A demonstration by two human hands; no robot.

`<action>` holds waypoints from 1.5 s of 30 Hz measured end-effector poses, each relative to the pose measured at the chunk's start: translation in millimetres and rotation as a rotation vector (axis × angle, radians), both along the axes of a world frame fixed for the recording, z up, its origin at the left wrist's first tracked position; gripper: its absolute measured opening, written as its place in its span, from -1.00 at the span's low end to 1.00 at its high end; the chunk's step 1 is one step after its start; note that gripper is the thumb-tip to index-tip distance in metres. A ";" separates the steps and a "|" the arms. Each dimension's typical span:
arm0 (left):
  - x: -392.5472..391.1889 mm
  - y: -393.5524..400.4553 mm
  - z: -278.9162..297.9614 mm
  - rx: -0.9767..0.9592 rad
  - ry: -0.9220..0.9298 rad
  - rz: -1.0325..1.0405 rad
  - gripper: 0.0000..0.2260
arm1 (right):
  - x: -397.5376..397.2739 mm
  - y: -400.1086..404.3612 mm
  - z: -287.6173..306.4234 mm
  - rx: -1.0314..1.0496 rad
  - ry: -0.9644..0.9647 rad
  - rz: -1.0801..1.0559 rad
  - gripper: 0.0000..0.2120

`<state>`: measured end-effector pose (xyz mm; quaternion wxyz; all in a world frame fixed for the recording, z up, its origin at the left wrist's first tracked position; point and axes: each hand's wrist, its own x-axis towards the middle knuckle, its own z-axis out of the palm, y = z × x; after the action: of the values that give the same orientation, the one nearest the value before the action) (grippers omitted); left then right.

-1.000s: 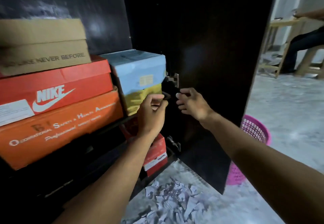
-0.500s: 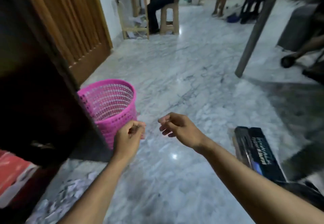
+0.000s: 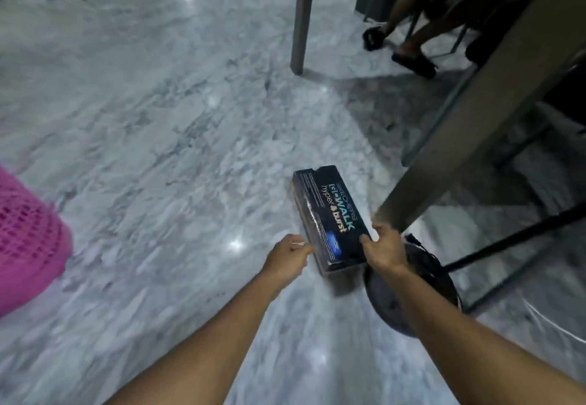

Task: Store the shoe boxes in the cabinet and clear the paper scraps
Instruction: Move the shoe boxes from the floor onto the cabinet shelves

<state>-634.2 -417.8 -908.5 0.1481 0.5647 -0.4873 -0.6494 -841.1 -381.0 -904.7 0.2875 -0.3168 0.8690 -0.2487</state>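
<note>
Both hands, left hand (image 3: 287, 254) and right hand (image 3: 385, 246), press on the near end of the dark shoe box (image 3: 329, 217) lying on the floor (image 3: 158, 151) at lower centre, so lifting it toward the cabinet seems next.

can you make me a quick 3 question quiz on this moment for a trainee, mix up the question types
1. True or false: the dark shoe box lies on the marble floor with the left hand and right hand at its near end.
2. What stands at the left edge of the view? A. a pink basket B. a blue bucket C. a cardboard carton
3. Fill in: just behind the right hand rises a grey table ____.

Key
1. True; one hand is at each side of the near end, though whether they grip it yet is unclear.
2. A, the pink basket.
3. leg
</note>
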 end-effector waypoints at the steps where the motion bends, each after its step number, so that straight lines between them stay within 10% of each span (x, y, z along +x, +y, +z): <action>1: -11.9 -0.1 -13.3 0.029 -0.022 -0.036 -0.46 | -2.0 1.3 -10.8 0.023 -0.017 0.010 -0.46; 11: -3.8 11.9 -76.1 -0.073 0.008 0.173 -0.38 | 36.0 1.6 -59.0 0.013 -0.115 -0.045 -0.62; 16: 42.1 18.5 -70.2 -0.045 0.089 0.299 -0.74 | 62.1 5.7 -51.9 -0.149 -0.227 -0.084 -0.72; 22: 115.0 34.6 -36.2 -0.081 0.133 0.313 -0.85 | 71.5 -28.4 -27.4 -0.109 -0.570 -0.150 0.05; 24: 140.5 45.9 -18.6 -0.101 0.148 0.316 -0.86 | 81.7 -37.3 -10.8 -0.097 -0.714 -0.130 0.03; 38: 320.0 99.5 126.5 -0.206 0.229 0.483 -0.26 | 276.3 -26.9 138.6 -0.134 -0.757 0.791 -0.37; 45: 399.0 173.8 197.3 -0.518 0.231 0.719 -0.39 | 399.8 7.1 216.6 -0.186 -0.836 1.160 -0.27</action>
<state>-235.2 -244.0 -711.3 0.5537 0.5664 -0.3867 -0.4722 -441.3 -373.8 -688.1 0.6535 -0.6287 0.3536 -0.2295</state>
